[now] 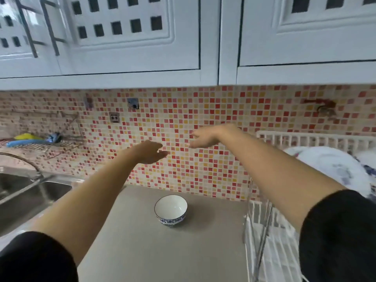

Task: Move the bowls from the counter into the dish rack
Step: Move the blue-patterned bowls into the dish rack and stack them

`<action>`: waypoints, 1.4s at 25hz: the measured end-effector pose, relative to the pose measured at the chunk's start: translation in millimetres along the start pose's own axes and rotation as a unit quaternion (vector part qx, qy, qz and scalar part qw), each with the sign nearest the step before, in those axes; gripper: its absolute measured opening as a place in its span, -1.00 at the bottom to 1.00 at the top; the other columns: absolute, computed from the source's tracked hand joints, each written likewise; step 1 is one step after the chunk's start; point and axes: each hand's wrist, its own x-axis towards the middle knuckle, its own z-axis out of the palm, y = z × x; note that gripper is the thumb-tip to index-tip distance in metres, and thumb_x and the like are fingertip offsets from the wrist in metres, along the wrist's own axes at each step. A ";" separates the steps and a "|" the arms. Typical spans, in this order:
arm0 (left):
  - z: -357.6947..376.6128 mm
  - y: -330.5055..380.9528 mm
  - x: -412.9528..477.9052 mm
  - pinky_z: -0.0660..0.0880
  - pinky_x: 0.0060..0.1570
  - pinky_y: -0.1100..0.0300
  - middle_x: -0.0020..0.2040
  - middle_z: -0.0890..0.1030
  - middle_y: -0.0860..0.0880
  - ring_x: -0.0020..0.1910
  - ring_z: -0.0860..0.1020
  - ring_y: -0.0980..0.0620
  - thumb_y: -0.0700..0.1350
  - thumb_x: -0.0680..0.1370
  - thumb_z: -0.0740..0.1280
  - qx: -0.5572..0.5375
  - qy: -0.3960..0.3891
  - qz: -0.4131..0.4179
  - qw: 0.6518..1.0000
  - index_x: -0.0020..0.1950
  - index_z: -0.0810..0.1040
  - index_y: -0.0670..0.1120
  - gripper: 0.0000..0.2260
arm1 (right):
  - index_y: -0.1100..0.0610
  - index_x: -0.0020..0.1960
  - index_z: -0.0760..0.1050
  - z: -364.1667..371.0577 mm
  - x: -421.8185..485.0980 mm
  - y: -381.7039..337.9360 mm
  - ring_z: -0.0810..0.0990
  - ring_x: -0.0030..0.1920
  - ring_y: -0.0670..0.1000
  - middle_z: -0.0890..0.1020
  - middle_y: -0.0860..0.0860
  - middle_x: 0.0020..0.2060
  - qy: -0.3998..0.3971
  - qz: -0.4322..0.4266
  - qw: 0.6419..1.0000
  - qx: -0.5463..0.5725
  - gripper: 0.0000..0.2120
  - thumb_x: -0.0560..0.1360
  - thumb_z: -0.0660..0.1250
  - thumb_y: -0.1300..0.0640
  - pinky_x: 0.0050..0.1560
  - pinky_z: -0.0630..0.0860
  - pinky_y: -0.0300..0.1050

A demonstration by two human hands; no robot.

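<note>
Black sleeves fill the bottom corners, pushed up to leave both forearms bare as the person reaches out over the counter (130,247). Both hands are raised in front of the mosaic backsplash (183,119) of red, orange and cream tiles, well above the worktop. Left hand (151,152) hangs with its fingers loosely spread and nothing in it; right hand (205,136) sits a little higher and just beside it, fingers likewise slack and empty — neither touches anything. Down on the grey counter, between the two arms, stands one bowl (171,209), upright, white inside with a blue patterned band around its outside, alone and well apart from both hands. To its right is the white wire dish rack (270,251), its upper tier already holding white-and-blue crockery (333,165), blurred enough that I cannot tell the pieces apart. On the left a steel sink (26,192) with its curved tap, and behind it a wire shelf with something yellow and blue. White cupboard doors (126,37) run overhead.
</note>
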 end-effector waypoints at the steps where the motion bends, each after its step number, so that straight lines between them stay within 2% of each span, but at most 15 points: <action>1: 15.5 -14.5 3.4 0.26 0.45 -0.02 0.50 0.34 -0.10 0.47 0.31 -0.14 0.12 0.62 0.07 -0.006 -0.013 0.002 1.000 0.49 0.28 -0.12 -0.49 | 0.10 0.51 0.11 11.5 17.4 -8.2 0.17 0.51 0.12 0.16 0.06 0.53 -0.016 0.020 1.000 0.003 -0.36 0.55 0.06 -0.22 0.48 0.18 0.13; 4: 67.8 -47.4 14.6 0.20 0.46 0.00 0.52 0.29 -0.13 0.50 0.25 -0.13 0.10 0.63 0.05 -0.029 -0.067 -0.010 0.997 0.51 0.24 -0.16 -0.48 | 0.10 0.52 0.10 62.8 60.7 -25.8 0.18 0.50 0.15 0.15 0.07 0.53 -0.075 0.077 0.993 0.039 -0.36 0.56 0.04 -0.22 0.47 0.19 0.12; 7: 134.4 -67.4 25.5 0.22 0.44 -0.01 0.49 0.31 -0.19 0.48 0.27 -0.16 0.09 0.64 0.04 -0.053 -0.130 -0.029 0.990 0.48 0.26 -0.21 -0.48 | 0.20 0.51 0.12 135.6 88.4 -35.7 0.22 0.48 0.19 0.16 0.15 0.52 -0.123 0.121 0.980 0.097 -0.38 0.59 -0.01 -0.17 0.46 0.21 0.07; 11: 220.0 -77.2 36.7 0.33 0.31 0.02 0.39 0.42 -0.29 0.37 0.39 -0.23 0.05 0.64 0.04 -0.133 -0.155 -0.079 0.976 0.42 0.29 -0.27 -0.51 | 0.22 0.47 0.19 239.6 107.1 -35.8 0.31 0.42 0.21 0.28 0.20 0.46 -0.097 0.200 0.952 0.209 -0.44 0.61 -0.03 -0.12 0.36 0.29 0.02; 14: 268.7 -73.6 45.7 0.30 0.33 0.02 0.42 0.37 -0.30 0.40 0.36 -0.25 0.01 0.64 0.06 -0.224 -0.154 -0.126 0.954 0.51 0.10 -0.28 -0.47 | 0.22 0.42 0.27 304.0 126.5 -45.3 0.43 0.33 0.22 0.41 0.20 0.37 -0.076 0.260 0.915 0.298 -0.44 0.58 0.07 -0.14 0.27 0.38 -0.01; 17: 299.1 -68.2 53.3 0.20 0.42 0.02 0.52 0.20 -0.26 0.48 0.24 -0.21 0.01 0.63 0.10 -0.295 -0.136 -0.139 0.936 0.55 -0.05 -0.26 -0.39 | 0.24 0.46 0.18 343.7 149.9 -57.5 0.42 0.34 0.20 0.41 0.20 0.38 -0.070 0.291 0.868 0.396 -0.40 0.57 0.13 -0.11 0.26 0.37 -0.07; 20: 314.8 -67.6 61.2 0.17 0.45 0.03 0.57 0.09 -0.20 0.52 0.19 -0.19 0.05 0.63 0.10 -0.336 -0.124 -0.145 0.922 0.56 -0.12 -0.20 -0.36 | 0.34 0.39 0.23 360.2 166.9 -63.9 0.48 0.28 0.19 0.44 0.23 0.33 -0.031 0.317 0.832 0.454 -0.52 0.57 0.17 0.11 0.08 0.43 -0.13; 21: 319.8 -68.7 63.0 0.18 0.45 0.01 0.57 0.09 -0.19 0.51 0.20 -0.19 0.07 0.62 0.10 -0.340 -0.121 -0.151 0.920 0.57 -0.15 -0.17 -0.34 | 0.32 0.38 0.24 363.7 168.1 -65.7 0.51 0.22 0.19 0.46 0.21 0.29 -0.015 0.321 0.814 0.484 -0.56 0.55 0.17 0.18 0.01 0.45 -0.15; 22: 323.2 -69.3 63.3 0.19 0.45 -0.02 0.57 0.10 -0.19 0.50 0.22 -0.20 0.08 0.62 0.11 -0.343 -0.119 -0.156 0.919 0.57 -0.17 -0.15 -0.33 | 0.30 0.36 0.24 366.7 165.2 -66.9 0.55 0.15 0.20 0.47 0.20 0.27 -0.006 0.324 0.793 0.516 -0.58 0.53 0.17 0.22 0.02 0.49 -0.13; 24: 325.6 -69.9 57.8 0.20 0.44 -0.03 0.56 0.14 -0.20 0.50 0.23 -0.21 0.11 0.61 0.12 -0.344 -0.120 -0.161 0.917 0.57 -0.18 -0.14 -0.30 | 0.26 0.32 0.23 370.3 149.8 -68.5 0.61 -0.10 0.12 0.46 0.15 0.21 -0.005 0.315 0.750 0.582 -0.62 0.52 0.14 0.27 -0.01 0.60 0.03; 26: 326.3 -68.4 44.0 0.20 0.43 0.01 0.55 0.17 -0.21 0.50 0.23 -0.20 0.09 0.61 0.13 -0.346 -0.128 -0.157 0.916 0.57 -0.15 -0.18 -0.31 | 0.22 0.26 0.25 378.7 124.7 -67.6 0.58 -0.21 0.02 0.46 0.14 0.18 -0.014 0.299 0.727 0.618 -0.68 0.51 0.11 0.32 -0.04 0.63 0.11; 29: 335.7 -64.3 14.0 0.36 0.35 -0.04 0.46 0.33 -0.26 0.38 0.39 -0.27 0.05 0.60 0.16 -0.359 -0.132 -0.175 0.907 0.56 0.02 -0.18 -0.38 | 0.13 0.20 0.24 382.1 76.3 -67.0 0.56 -0.03 0.10 0.45 0.10 0.14 -0.033 0.280 0.711 0.644 -0.71 0.52 0.08 0.34 -0.26 0.64 -0.18; 31: 341.8 -57.9 -10.7 0.54 0.11 -0.16 0.30 0.47 -0.25 0.15 0.55 -0.32 0.04 0.58 0.15 -0.376 -0.135 -0.202 0.894 0.49 0.20 -0.13 -0.49 | 0.07 0.18 0.24 381.5 44.8 -72.5 0.55 0.01 0.09 0.46 0.07 0.12 -0.041 0.270 0.703 0.657 -0.69 0.52 0.08 0.36 -0.28 0.63 -0.25; 33: 343.9 -50.1 -31.0 0.63 -0.12 -0.13 0.08 0.57 -0.22 -0.03 0.61 -0.30 -0.05 0.58 0.12 -0.392 -0.133 -0.233 0.880 0.34 0.35 -0.14 -0.65 | 0.04 0.20 0.24 388.1 20.7 -78.3 0.54 0.02 0.03 0.47 0.02 0.11 -0.047 0.263 0.701 0.661 -0.66 0.51 0.08 0.36 -0.23 0.65 -0.19; 35: 341.7 -43.9 -49.3 0.64 -0.22 -0.12 -0.13 0.55 -0.19 -0.17 0.61 -0.30 -0.17 0.59 0.06 -0.400 -0.108 -0.257 0.873 0.20 0.40 -0.20 -0.75 | 0.00 0.23 0.25 395.2 4.1 -82.6 0.54 0.08 0.03 0.48 -0.02 0.13 -0.043 0.253 0.714 0.651 -0.62 0.49 0.09 0.33 -0.11 0.66 -0.02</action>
